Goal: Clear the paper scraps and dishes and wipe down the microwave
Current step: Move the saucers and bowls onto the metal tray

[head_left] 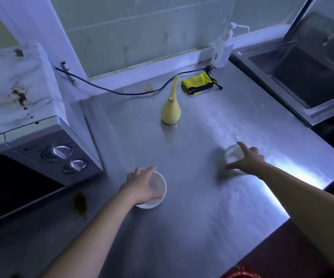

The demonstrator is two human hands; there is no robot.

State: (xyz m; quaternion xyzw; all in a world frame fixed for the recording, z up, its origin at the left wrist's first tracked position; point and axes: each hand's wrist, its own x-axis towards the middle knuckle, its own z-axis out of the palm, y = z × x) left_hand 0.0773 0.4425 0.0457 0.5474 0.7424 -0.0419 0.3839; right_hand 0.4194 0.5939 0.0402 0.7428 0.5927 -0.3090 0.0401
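Two white bowls stand on the steel counter [192, 197]. My left hand [140, 185] grips the near bowl [158, 189] from above, thumb inside its rim. My right hand [248, 158] reaches over the far bowl [232, 154], with thumb and forefinger spread around its rim. The microwave [32, 125] sits at the left, with brown stains on its marbled top and two knobs on its front. A yellow cloth [199, 84] lies at the back of the counter.
A yellow squeeze bottle [171, 109] stands mid-counter. A black cable [122, 91] runs from the microwave along the back. A soap dispenser [221, 53] stands by the sink [306, 77] at right. A brown smear [80, 203] marks the counter before the microwave. Something red [240, 273] shows below.
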